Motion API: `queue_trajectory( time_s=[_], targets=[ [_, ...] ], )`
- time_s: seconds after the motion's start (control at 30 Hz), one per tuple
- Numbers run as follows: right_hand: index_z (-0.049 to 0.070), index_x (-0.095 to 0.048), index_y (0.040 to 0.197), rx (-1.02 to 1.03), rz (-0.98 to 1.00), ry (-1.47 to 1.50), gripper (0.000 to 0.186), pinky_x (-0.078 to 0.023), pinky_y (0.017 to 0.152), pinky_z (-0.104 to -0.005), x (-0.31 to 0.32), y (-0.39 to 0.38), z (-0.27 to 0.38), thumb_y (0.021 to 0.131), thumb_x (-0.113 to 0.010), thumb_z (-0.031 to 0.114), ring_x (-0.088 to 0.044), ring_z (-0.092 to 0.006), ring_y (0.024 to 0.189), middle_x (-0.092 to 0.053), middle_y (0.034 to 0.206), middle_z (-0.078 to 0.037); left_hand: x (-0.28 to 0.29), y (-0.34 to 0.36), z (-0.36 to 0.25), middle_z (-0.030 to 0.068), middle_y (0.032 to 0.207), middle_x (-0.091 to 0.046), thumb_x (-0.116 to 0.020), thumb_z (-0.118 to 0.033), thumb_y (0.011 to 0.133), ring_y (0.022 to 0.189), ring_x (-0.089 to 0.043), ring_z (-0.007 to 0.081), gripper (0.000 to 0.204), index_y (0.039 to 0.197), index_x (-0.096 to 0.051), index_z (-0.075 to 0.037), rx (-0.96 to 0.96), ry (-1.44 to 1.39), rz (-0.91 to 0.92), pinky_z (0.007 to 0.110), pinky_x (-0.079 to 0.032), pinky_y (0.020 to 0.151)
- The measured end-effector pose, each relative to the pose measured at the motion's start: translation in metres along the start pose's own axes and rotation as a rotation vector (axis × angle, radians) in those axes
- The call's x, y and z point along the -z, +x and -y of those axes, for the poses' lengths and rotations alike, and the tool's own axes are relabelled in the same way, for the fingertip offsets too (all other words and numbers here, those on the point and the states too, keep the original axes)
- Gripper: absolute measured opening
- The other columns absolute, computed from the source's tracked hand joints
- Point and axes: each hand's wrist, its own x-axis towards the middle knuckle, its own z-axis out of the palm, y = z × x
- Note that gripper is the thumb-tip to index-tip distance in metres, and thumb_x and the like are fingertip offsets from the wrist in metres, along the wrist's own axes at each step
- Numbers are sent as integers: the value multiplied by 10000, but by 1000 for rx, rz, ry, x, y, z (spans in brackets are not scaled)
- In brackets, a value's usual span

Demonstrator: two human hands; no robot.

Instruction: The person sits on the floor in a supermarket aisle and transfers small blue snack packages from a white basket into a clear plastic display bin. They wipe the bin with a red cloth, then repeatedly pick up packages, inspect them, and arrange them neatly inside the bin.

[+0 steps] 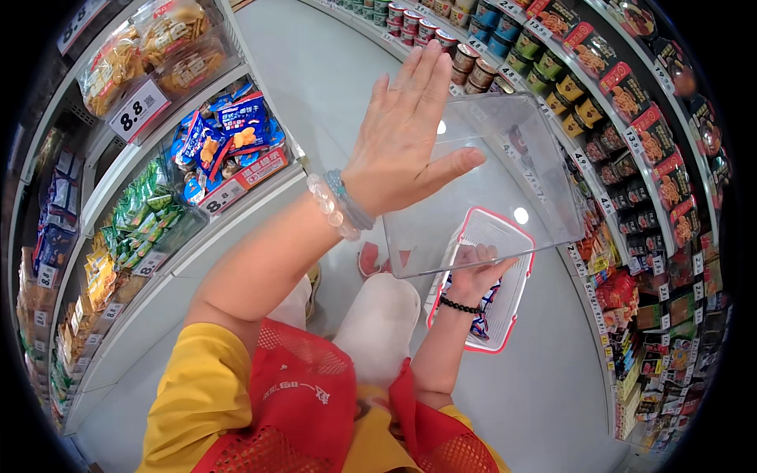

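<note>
A clear plastic bin [489, 134] is held up tilted in front of me. My right hand [473, 272], with a black bead bracelet, grips its near edge; its fingers show through the plastic. No goods can be seen inside the bin. My left hand [410, 134], wearing clear and blue bracelets, is held flat with fingers stretched and thumb spread. It overlaps the bin's left side; whether it touches cannot be told. Below the bin, a white shopping basket [509, 311] with a red rim holds several blue packets [479, 325], partly hidden by my right arm.
On the left, a shelf unit carries blue snack packets [229, 134], green packets [146, 209] and bags of yellow snacks [150, 47]. Shelves of tubs [544, 75] and boxed foods [623, 87] curve along the right. Grey floor [292, 55] runs between them.
</note>
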Motion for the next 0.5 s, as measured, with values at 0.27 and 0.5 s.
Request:
queue_trajectory(
  time_s=[0.27, 0.5],
  targets=[
    [186, -508, 790, 28, -478, -186, 415, -367, 529, -252, -22, -7, -6, 870, -361, 566, -451, -80, 540, -516, 638, 95, -15, 16, 33, 193, 1427, -147, -426, -590, 806, 1331, -143, 303, 870, 1375, -125, -5, -8, -42, -33, 471, -99, 1064],
    [170, -524, 777, -71, -158, -206, 431, -405, 573, -258, 19, -2, 9, 858, -387, 570, -517, -130, 675, -553, 665, 59, -50, 7, 39, 221, 1422, -130, -414, -618, 796, 1324, -147, 330, 901, 1375, -115, 4, -38, -78, 250, 484, -125, 1055]
  ],
)
